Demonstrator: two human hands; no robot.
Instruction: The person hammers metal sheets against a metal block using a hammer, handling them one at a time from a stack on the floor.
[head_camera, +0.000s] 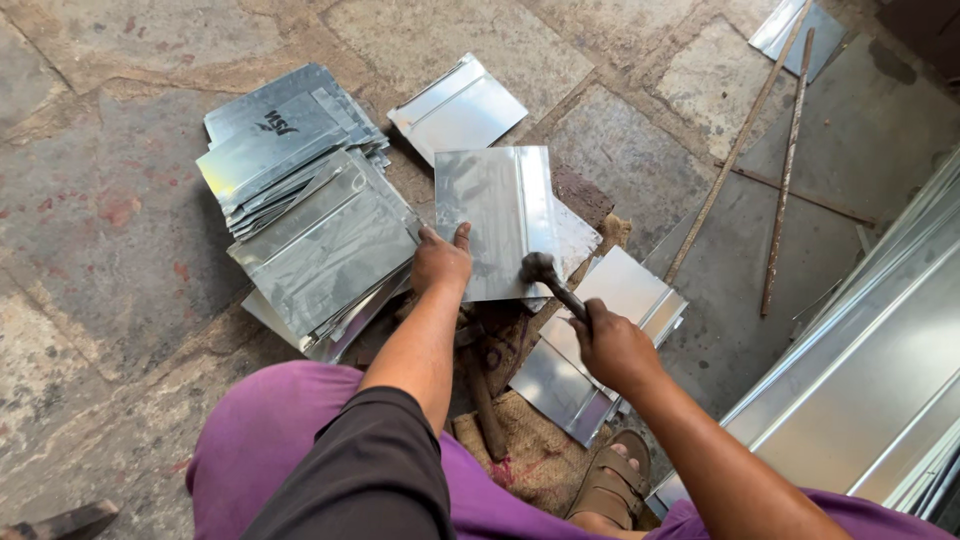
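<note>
Hands at work on a square metal sheet (505, 215) lying on a block on the stone floor (90, 230): the left hand (441, 260) presses flat, fingers spread, on the sheet's near left corner, while the right hand (612, 347) is clenched round the handle of a hammer (548, 278) whose head meets the sheet's near edge. Just left of the sheet lies a stack of folded sheets (310, 215), the top ones bearing a dark printed mark; more sheets (600, 345) lie beneath the right hand and one (458, 107) beyond. Two rusty rods (785, 170) cross the floor to the right, near long metal panels (870, 390), leaving bare floor at far left.
</note>
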